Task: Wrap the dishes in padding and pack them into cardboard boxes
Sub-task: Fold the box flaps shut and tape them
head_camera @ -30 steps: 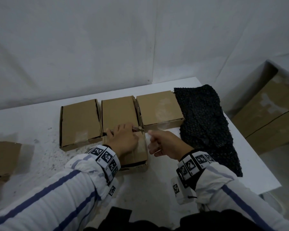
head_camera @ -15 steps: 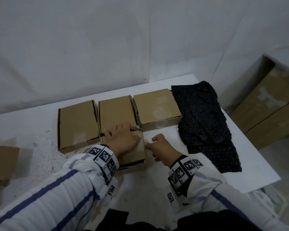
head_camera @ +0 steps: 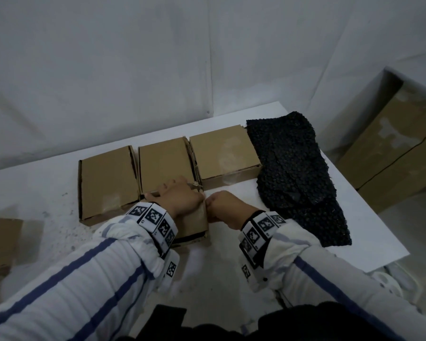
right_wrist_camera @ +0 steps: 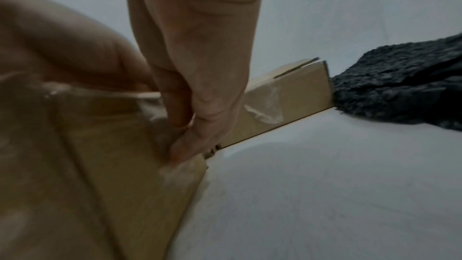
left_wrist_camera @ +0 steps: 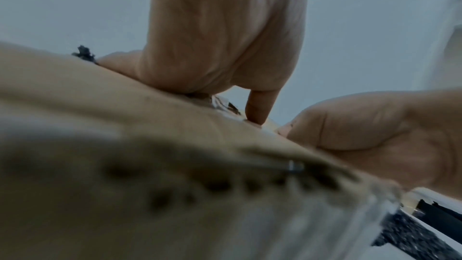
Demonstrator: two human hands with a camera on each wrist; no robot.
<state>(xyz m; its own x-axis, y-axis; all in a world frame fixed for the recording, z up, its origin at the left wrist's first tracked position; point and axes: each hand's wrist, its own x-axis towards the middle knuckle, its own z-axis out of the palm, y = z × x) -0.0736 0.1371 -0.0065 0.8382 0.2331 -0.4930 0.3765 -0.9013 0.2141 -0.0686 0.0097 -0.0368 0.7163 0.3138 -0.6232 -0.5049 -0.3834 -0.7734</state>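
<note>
A small closed cardboard box [head_camera: 194, 220] lies on the white table [head_camera: 280, 242] in front of me. My left hand [head_camera: 180, 198] rests flat on its lid, fingers stretched toward the far edge, and in the left wrist view the thumb [left_wrist_camera: 255, 112] presses on the lid. My right hand [head_camera: 221, 205] is at the box's right side, fingers curled. In the right wrist view its fingertips [right_wrist_camera: 180, 151] pinch a strip of clear tape [right_wrist_camera: 150, 106] against the box's corner. A sheet of black bubble padding [head_camera: 293, 168] lies to the right. No dish is visible.
Three closed boxes [head_camera: 106, 178] [head_camera: 165, 163] [head_camera: 221, 153] stand in a row just behind the near one. Another box [head_camera: 0, 242] sits at the table's left edge. Large cartons [head_camera: 399, 143] stand on the floor beyond the table's right edge.
My right hand has come down and left from beside the box to its right edge, bringing the tape against the cardboard. The left hand has stayed on the lid.
</note>
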